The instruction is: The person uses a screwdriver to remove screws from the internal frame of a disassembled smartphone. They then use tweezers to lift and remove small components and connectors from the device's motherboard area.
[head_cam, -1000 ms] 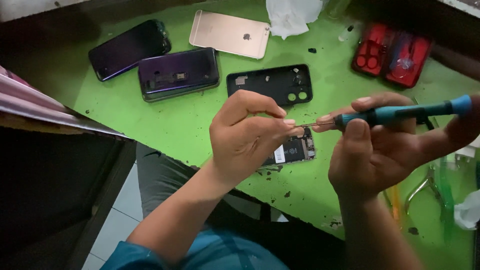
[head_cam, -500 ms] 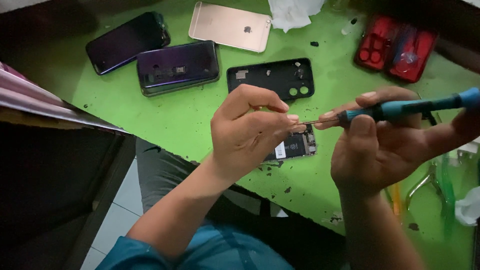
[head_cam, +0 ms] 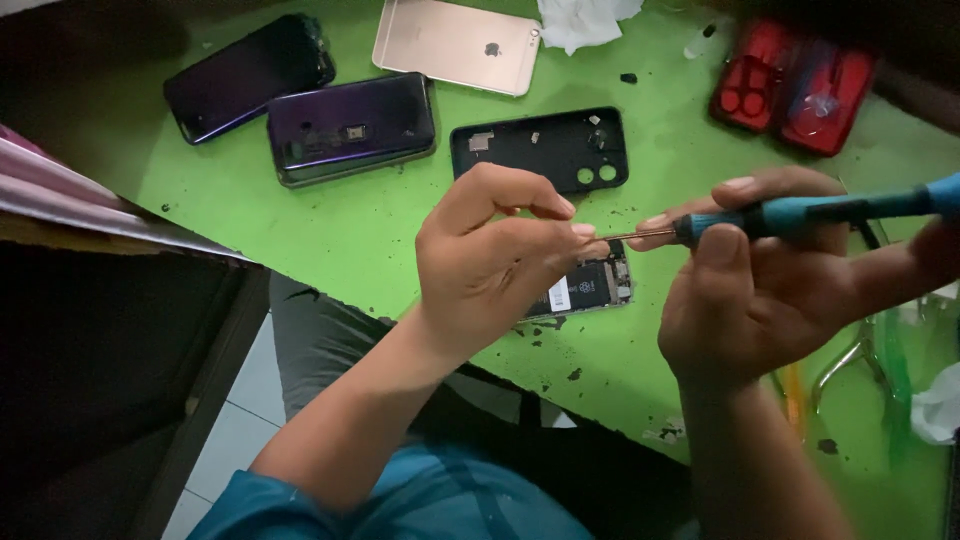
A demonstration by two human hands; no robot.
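My right hand [head_cam: 760,290] grips a blue-handled screwdriver [head_cam: 800,212], its thin tip pointing left at my left fingertips. My left hand [head_cam: 495,265] is pinched shut around something tiny at the tip; what it is cannot be made out. Under both hands an opened phone [head_cam: 590,287] with its battery and boards exposed lies on the green table [head_cam: 300,230]. A black phone back cover [head_cam: 545,150] with two camera holes lies just beyond my left hand.
A purple phone [head_cam: 350,128], a dark phone [head_cam: 245,75] and a rose-gold phone [head_cam: 458,45] lie at the back. A red tool case [head_cam: 795,85] stands open at far right, a white tissue [head_cam: 585,20] behind. Pliers [head_cam: 850,360] lie right. The table edge runs diagonally near my body.
Both hands have stayed together over the opened phone, with only slight shifts. The screwdriver tip remains at my left fingertips.
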